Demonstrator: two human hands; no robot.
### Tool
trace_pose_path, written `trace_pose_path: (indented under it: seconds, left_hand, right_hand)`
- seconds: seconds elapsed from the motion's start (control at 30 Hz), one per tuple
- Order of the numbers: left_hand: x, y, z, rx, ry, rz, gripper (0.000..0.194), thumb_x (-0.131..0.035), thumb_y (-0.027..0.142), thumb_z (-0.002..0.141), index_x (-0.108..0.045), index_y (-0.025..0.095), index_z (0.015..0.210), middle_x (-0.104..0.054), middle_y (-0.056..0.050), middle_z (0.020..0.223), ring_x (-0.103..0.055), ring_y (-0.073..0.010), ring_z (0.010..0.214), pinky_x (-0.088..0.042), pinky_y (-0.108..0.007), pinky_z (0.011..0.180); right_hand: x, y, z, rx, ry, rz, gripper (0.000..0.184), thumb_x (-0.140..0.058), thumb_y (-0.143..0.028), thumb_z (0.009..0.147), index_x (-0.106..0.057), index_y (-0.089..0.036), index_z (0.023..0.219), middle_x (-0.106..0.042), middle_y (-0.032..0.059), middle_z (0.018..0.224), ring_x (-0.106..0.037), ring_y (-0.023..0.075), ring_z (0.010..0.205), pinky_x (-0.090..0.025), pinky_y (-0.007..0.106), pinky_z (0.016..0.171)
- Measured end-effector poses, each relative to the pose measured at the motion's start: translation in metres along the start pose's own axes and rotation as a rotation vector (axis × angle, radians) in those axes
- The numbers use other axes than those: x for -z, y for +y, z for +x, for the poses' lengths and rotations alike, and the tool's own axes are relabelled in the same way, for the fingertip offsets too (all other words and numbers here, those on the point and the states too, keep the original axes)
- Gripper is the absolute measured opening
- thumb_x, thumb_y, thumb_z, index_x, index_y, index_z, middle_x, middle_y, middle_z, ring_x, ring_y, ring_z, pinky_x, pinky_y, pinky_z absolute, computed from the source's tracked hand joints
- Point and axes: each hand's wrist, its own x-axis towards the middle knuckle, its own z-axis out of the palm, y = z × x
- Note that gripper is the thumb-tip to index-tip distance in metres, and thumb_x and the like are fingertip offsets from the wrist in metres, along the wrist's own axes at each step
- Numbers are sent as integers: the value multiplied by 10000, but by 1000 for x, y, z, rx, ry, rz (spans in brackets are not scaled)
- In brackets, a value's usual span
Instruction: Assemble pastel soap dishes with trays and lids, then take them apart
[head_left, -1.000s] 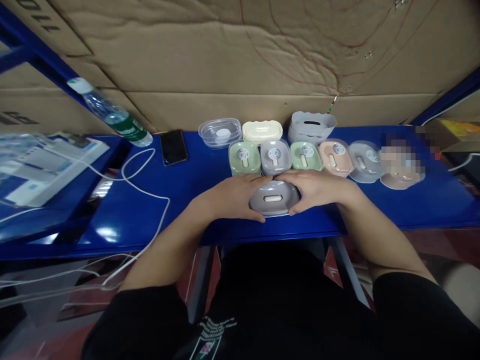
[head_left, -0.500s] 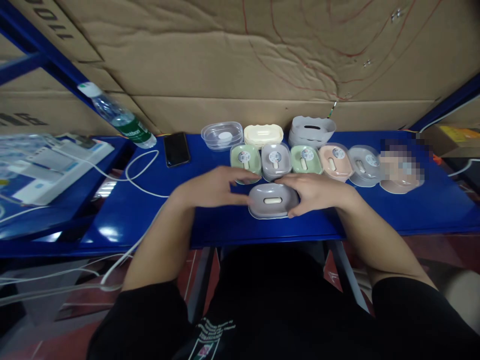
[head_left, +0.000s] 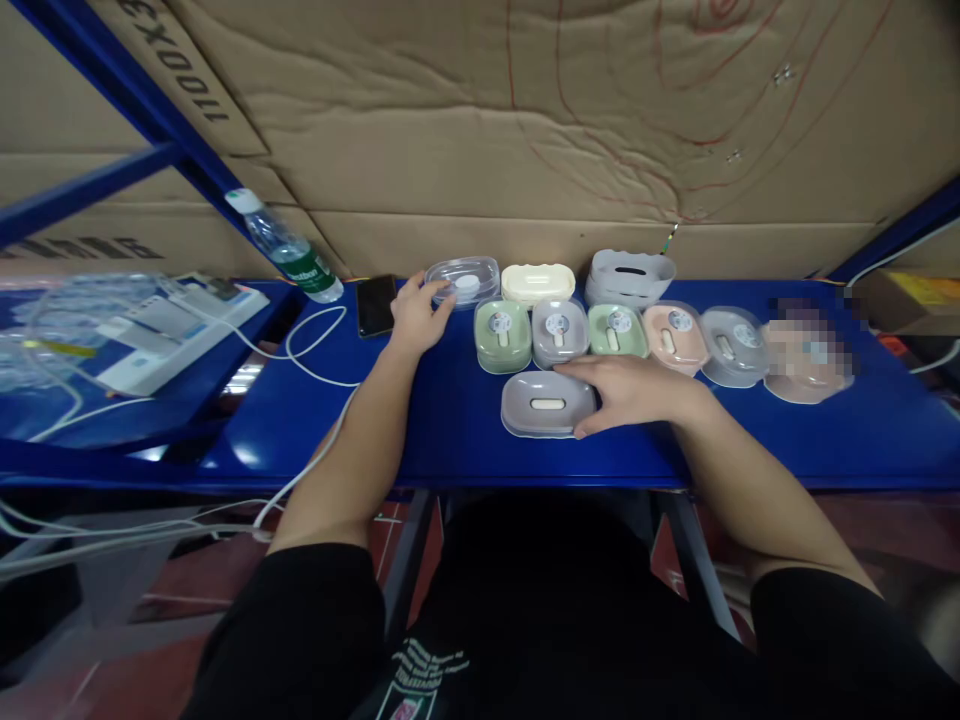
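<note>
A grey oval soap box (head_left: 517,405) with a cream oblong piece in its middle sits on the blue table before me. My right hand (head_left: 630,390) grips its right end, thumb at the front and fingers behind. Farther back on the left, my left hand (head_left: 420,315) has its fingers and thumb around the left end of a stack of clear plastic lids (head_left: 472,268). Behind the grey box is a row of lidded soap boxes with round labels, among them a green one (head_left: 491,345), a grey one (head_left: 574,345) and a pink one (head_left: 686,350).
Behind the row stand cream trays (head_left: 536,290) and grey slotted trays (head_left: 637,285). A phone (head_left: 375,305), a water bottle (head_left: 300,260) and a white cable (head_left: 322,375) lie to the left. Cardboard (head_left: 420,150) walls the back.
My left hand has left the grey soap box and moved back and left to the clear lids. My right hand stays on the box. The view has shifted slightly.
</note>
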Motion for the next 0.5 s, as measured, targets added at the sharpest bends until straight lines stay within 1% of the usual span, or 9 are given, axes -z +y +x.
trace_pose_path:
  seconds: [0.07, 0.17, 0.27, 0.33, 0.37, 0.43, 0.5]
  left_hand:
    - [-1, 2, 0, -7, -13, 21, 472, -610, 619, 1016, -776, 256, 1269, -608, -169, 1626, -505, -410, 1574, -317, -647, 1311]
    - [0, 5, 0, -18, 34, 9, 388, -614, 558, 1028, -780, 243, 1182, -630, -175, 1607, -505, -393, 1587, -319, -642, 1309]
    - [7, 11, 0, -33, 132, -43, 337, -636, 545, 1025, -760, 251, 1133, -534, -162, 1713, -487, -373, 1607, -339, -615, 1316]
    - [15, 20, -2, -77, 208, -81, 317, -645, 560, 1026, -736, 260, 1077, -462, -136, 1774, -500, -358, 1597, -351, -584, 1326]
    - [20, 27, -5, -114, 237, -98, 318, -638, 568, 1032, -722, 261, 1054, -464, -127, 1775, -509, -348, 1591, -357, -570, 1330]
    - [31, 43, -13, -209, 276, -137, 341, -608, 588, 1052, -694, 259, 1033, -562, -121, 1704, -536, -329, 1572, -366, -554, 1334]
    - [40, 63, -27, -307, 285, -211, 373, -578, 619, 1069, -670, 258, 1040, -716, -119, 1526, -611, -315, 1504, -397, -551, 1313]
  right_hand:
    - [0, 0, 1, 12, 5, 10, 1010, -952, -642, 734, -623, -262, 1610, -644, 130, 1637, -651, 439, 1466, -582, 590, 1170]
    - [-1, 1, 2, 0, 21, 2, 971, -937, -673, 753, -638, -280, 1589, -684, 122, 1595, -687, 438, 1416, -607, 602, 1118]
    - [-2, -1, 3, -2, 100, -21, 871, -891, -685, 817, -672, -266, 1549, -732, 131, 1528, -731, 433, 1339, -624, 607, 1068]
    - [-2, -2, 3, 37, 220, -18, 784, -832, -681, 890, -685, -247, 1526, -774, 135, 1453, -759, 406, 1279, -631, 585, 1049]
    - [-2, -2, 4, 64, 302, -13, 742, -797, -670, 929, -684, -239, 1522, -785, 136, 1424, -764, 390, 1261, -630, 573, 1051]
    - [-2, -3, 4, 122, 483, -9, 688, -739, -640, 987, -660, -237, 1539, -780, 140, 1419, -751, 374, 1273, -608, 574, 1090]
    - [-1, -3, 5, 162, 627, -23, 700, -716, -623, 1005, -603, -260, 1593, -728, 147, 1504, -693, 389, 1368, -552, 619, 1168]
